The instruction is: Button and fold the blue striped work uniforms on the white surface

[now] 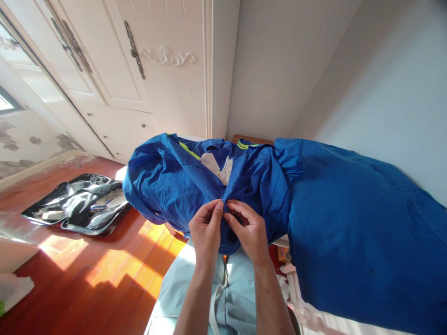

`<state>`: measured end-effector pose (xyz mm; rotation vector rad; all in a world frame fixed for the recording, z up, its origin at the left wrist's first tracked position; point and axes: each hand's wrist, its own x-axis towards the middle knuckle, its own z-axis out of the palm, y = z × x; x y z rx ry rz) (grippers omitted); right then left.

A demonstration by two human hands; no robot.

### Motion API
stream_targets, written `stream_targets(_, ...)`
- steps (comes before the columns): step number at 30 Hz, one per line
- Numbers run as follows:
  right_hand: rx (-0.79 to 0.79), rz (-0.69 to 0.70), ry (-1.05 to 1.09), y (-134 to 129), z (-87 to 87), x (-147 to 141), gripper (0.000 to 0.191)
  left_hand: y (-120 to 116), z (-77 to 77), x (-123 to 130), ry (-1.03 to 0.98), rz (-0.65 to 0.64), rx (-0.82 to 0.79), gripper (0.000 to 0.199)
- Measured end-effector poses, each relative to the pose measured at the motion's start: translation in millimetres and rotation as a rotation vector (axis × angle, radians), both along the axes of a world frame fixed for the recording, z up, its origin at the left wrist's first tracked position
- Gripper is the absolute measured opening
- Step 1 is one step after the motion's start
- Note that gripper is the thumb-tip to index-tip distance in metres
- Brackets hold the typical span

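Observation:
A blue work jacket [174, 186] with yellow-green reflective strips is spread in front of me, its collar toward the far side. Above my hands its front parts in a V, where a whitish patch shows. My left hand [208, 223] pinches one front edge between thumb and fingers. Right beside it, my right hand [247, 225] pinches the other edge, the fingertips of both hands almost meeting. Whatever lies exactly between the fingertips is too small to make out. Below them a round button [224, 249] sits near the jacket's lower edge.
To the right lies a large blue cloth [359, 232], reaching the grey wall. An open black suitcase [104, 225] filled with clothes rests on the red wooden floor [115, 265]. A white wardrobe [174, 93] stands behind. My legs in light trousers [178, 284] are below the jacket.

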<state>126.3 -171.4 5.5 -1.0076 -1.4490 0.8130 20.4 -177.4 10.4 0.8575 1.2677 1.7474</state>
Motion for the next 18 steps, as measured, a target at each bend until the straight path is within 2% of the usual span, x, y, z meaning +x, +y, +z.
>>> stream_targets(8,0.029,-0.048,-0.042,1.6,-0.8,-0.1,0.014,1.9,-0.8,-0.5,-0.104,-0.015,-0.022,0.026)
stream_targets(18,0.195,-0.131,-0.178,1.5,1.8,-6.7,0.016,5.2,-0.1,-1.1,-0.210,-0.017,-0.047,0.028)
